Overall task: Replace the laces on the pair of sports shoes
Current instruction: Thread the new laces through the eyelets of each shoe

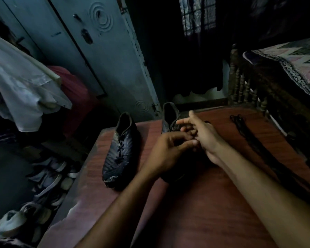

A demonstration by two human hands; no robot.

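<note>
Two dark sports shoes stand on the red-brown desk (213,203), toes toward me: the left shoe (121,151), with its lace crossed up the front, sits apart, and the right shoe (170,120) is mostly hidden under my hands. A bundle of dark laces (240,126) lies well apart on the right side of the desk.

I judge the step to be working the lace at the right shoe's eyelets. To do it well I would keep the shoe from sliding, draw one crossing at a time, and keep the loose end from snagging.

My left hand (166,153) is knuckles-up over the shoe, fingers curled inward in a narrow grip with the tips pinched together, on the lace I believe, though it is too dark to see. My right hand (202,136) reaches in from the right, index finger stretched forward; whether its lower fingers hold anything I cannot tell.
</note>
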